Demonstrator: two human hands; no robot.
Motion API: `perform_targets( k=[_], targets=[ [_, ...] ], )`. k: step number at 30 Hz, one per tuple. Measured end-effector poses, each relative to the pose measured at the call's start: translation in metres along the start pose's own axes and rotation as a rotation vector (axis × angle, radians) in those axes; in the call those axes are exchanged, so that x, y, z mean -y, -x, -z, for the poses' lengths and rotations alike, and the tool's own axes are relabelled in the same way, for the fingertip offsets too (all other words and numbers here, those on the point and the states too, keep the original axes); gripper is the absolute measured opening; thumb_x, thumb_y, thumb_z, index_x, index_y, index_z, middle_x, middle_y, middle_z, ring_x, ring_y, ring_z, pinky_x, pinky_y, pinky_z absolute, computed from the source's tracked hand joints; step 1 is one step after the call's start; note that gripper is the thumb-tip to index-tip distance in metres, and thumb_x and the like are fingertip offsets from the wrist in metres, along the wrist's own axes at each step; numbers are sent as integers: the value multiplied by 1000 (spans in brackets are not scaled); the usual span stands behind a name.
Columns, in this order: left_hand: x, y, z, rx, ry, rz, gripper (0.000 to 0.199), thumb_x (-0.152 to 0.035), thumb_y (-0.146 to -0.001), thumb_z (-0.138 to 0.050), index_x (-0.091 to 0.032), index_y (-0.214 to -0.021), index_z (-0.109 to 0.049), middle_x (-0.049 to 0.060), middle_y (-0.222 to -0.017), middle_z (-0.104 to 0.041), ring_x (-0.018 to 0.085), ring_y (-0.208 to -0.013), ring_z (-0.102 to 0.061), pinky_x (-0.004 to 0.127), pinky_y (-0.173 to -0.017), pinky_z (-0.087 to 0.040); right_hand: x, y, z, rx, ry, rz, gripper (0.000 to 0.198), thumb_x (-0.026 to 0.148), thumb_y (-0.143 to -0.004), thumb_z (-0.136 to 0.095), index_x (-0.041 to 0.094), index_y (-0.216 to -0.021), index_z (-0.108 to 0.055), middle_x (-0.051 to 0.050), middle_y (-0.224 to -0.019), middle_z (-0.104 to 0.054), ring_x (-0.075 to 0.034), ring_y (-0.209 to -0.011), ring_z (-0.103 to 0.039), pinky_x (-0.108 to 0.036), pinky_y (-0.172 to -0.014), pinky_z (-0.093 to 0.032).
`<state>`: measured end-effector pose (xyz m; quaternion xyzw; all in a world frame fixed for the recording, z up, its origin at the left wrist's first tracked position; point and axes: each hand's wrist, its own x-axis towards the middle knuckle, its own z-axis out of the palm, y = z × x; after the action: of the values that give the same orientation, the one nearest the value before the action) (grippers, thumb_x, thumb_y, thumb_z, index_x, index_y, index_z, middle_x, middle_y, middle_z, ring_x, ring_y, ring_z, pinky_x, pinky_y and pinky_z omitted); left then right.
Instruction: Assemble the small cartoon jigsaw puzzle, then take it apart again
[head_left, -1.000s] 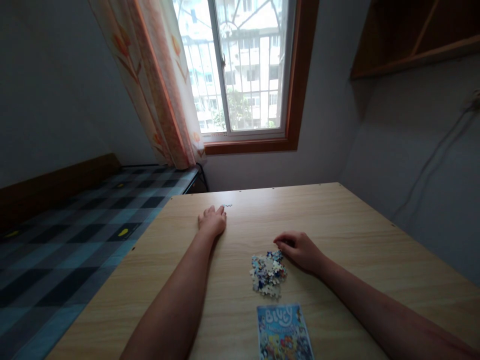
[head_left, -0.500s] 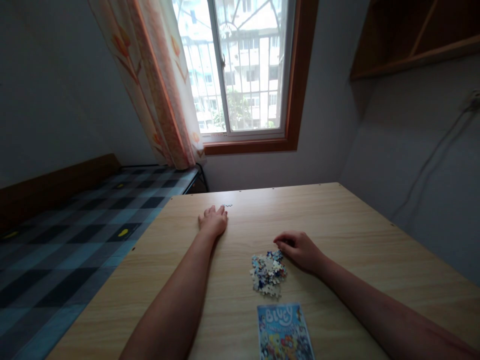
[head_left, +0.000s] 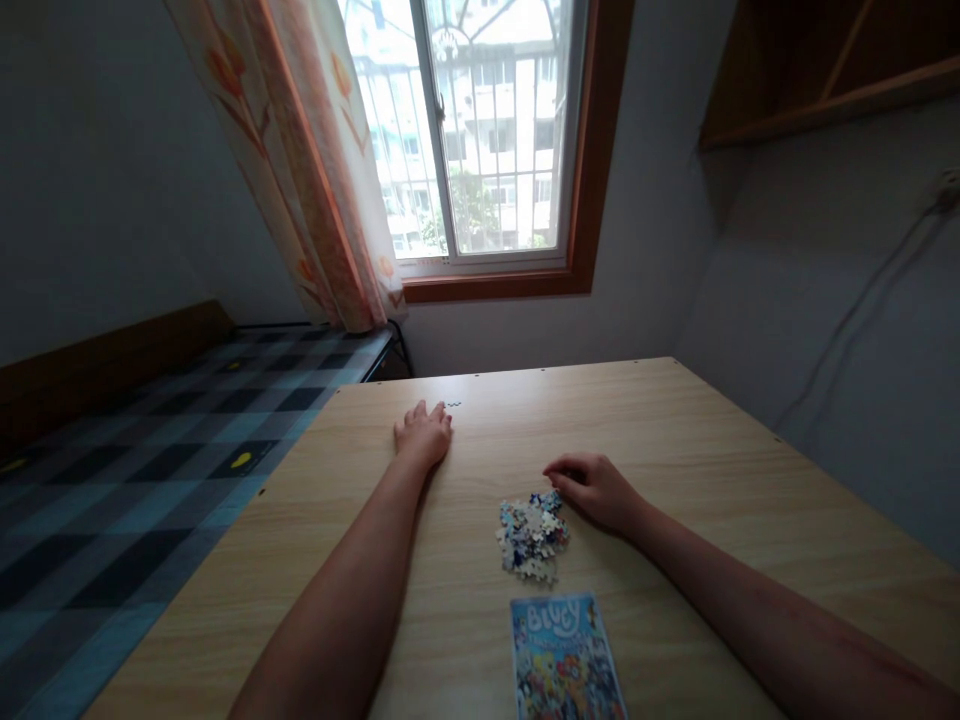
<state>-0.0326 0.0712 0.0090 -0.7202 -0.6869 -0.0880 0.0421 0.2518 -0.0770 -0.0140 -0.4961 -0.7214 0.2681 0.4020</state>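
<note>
Near the far edge of the table, my left hand [head_left: 424, 435] lies palm down with its fingers spread. Just beyond its fingertips are a few joined jigsaw pieces [head_left: 453, 404], partly covered by the hand. A loose heap of jigsaw pieces [head_left: 531, 538] lies mid-table, some showing pale backs and others coloured fronts. Beside the heap's upper right rests my right hand [head_left: 596, 488], its fingers curled and the thumb close to the fingertips. Whether a piece is between those fingertips cannot be made out. Closer to me lies a blue picture sheet [head_left: 568, 655] reading "Bluey", cut off by the frame.
The light wooden table [head_left: 697, 580] ends below a window [head_left: 487, 150] with a brown frame. To the left stands a bed with a checked cover [head_left: 180, 470], and a flowered curtain [head_left: 292, 180] hangs beyond it. A wall shelf [head_left: 840, 100] is at upper right.
The view has tilted slightly, so everything sits a little higher in the frame. Both hands keep about the same place and shape on the table.
</note>
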Motion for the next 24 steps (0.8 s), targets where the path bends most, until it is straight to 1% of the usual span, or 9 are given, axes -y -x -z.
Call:
perform_targets(
  k=[2, 5, 7, 9, 12, 15, 17, 20, 24],
  targets=[
    [-2, 1, 3, -82, 21, -28, 48, -41, -102, -34, -23, -139, -59, 15, -149, -50, 33, -131, -49, 47, -105, -40, -1, 0, 0, -8, -10, -15, 21, 29, -87, -61, 19, -95, -78, -4, -83, -74, -15, -71, -62, -26, -65, -43],
    [-8, 4, 11, -196, 77, -81, 39, -39, -101, -37, -18, -112, -69, 14, -120, -67, 27, -109, -60, 36, -91, -46, -2, 0, 0, -12, -14, -17, 22, 28, -87, -61, 19, -98, -78, -4, -82, -72, -14, -70, -60, -25, -63, -43],
    [-14, 8, 15, -186, 123, -169, 38, -40, -100, -38, -19, -95, -69, 12, -100, -70, 24, -92, -62, 32, -80, -44, -1, 0, 1, -15, 4, 4, 21, 26, -86, -61, 19, -97, -78, -4, -84, -72, -14, -71, -60, -25, -65, -43],
    [-23, 14, 19, -64, 168, -341, 41, -43, -99, -40, -20, -81, -67, 9, -85, -69, 21, -79, -60, 31, -72, -40, 1, 1, 2, -22, 29, 37, 21, 22, -85, -60, 19, -96, -78, -5, -85, -72, -15, -75, -61, -26, -68, -44],
    [-38, 23, 22, 198, 242, -567, 45, -52, -94, -46, -20, -67, -62, 4, -67, -63, 17, -66, -52, 30, -63, -33, 4, 1, 3, -14, 55, 104, 23, 17, -84, -59, 20, -95, -78, -6, -89, -72, -18, -83, -62, -30, -77, -47],
    [-51, 29, 28, 424, 298, -619, 48, -62, -86, -54, -19, -64, -58, -1, -59, -55, 14, -58, -44, 29, -58, -28, 6, 2, 4, 52, 98, 194, 23, 17, -86, -59, 22, -95, -79, -7, -96, -72, -20, -94, -63, -35, -89, -47],
    [-57, 32, 32, 548, 298, -632, 48, -65, -80, -60, -19, -64, -57, -3, -58, -53, 13, -56, -42, 29, -56, -27, 5, 2, 4, 103, 165, 253, 21, 22, -90, -60, 24, -95, -80, -8, -105, -72, -22, -102, -62, -38, -96, -46],
    [-60, 34, 38, 640, 279, -649, 45, -62, -74, -67, -19, -64, -56, -4, -57, -51, 13, -57, -41, 29, -56, -26, 0, 1, 3, 123, 264, 283, 24, 33, -96, -57, 28, -100, -80, -8, -124, -67, -26, -119, -57, -46, -108, -40],
    [-60, 34, 38, 644, 264, -662, 43, -57, -75, -68, -20, -63, -53, -5, -56, -48, 13, -58, -39, 29, -56, -26, -8, 0, -1, 93, 240, 241, 35, 40, -102, -47, 27, -111, -78, -9, -137, -61, -29, -136, -46, -52, -117, -31]
  ],
)
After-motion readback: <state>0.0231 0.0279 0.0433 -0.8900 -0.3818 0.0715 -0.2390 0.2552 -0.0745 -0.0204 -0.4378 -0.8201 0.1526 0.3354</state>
